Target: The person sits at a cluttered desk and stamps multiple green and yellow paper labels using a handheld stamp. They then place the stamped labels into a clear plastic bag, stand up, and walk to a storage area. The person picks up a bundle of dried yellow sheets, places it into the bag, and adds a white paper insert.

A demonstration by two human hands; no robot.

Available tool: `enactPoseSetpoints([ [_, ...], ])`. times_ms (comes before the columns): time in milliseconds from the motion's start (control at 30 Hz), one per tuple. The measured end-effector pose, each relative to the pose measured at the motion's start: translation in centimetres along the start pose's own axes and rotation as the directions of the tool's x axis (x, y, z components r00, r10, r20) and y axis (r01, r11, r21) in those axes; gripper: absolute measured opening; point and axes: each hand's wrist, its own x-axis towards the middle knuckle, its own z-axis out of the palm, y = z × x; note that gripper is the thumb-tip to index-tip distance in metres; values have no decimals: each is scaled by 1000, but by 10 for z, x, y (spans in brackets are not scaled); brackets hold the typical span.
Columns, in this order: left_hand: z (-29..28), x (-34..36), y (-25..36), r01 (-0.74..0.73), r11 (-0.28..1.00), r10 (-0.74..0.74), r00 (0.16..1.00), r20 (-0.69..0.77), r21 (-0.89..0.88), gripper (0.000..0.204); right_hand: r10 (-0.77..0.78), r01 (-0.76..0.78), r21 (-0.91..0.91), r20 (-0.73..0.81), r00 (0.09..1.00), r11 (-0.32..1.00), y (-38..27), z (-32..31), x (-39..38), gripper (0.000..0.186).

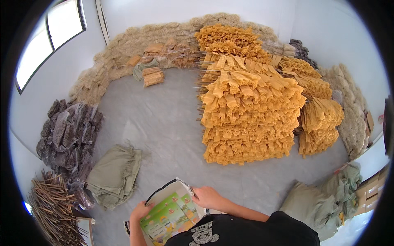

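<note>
Low in the view, close to my body, is an open-topped white container (163, 189) with a dark rim; I cannot tell whether it is a bag or a box. Flat green printed packages (169, 216) with orange and yellow patches lie inside it. My left hand (141, 210) is closed on the container's left edge. On the opposite edge, near the raised corner, my right hand (206, 197) grips the rim, its fingers partly hidden. My dark shirt covers the container's near side.
Ahead right rises a large stack of yellow-orange ruffled bundles (250, 119) on thin sticks. Beige bundles (119, 51) line the walls. At left are dark plastic-wrapped bundles (69, 127), a folded green sack (115, 174) and loose sticks (53, 205). Green sacks (312, 201) lie at right beside cardboard boxes (371, 188).
</note>
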Motion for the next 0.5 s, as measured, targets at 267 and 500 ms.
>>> enactPoseSetpoints([
  [267, -36, 105, -7, -50, 999, 51, 997, 66, -19, 54, 47, -46, -12, 23, 999, 999, 15, -10, 105, 34],
  [500, -84, 218, -9, 68, 993, -79, 991, -110, -99, 66, 0, 0, 5, 80, 997, 1000, 23, -54, 240, 32],
])
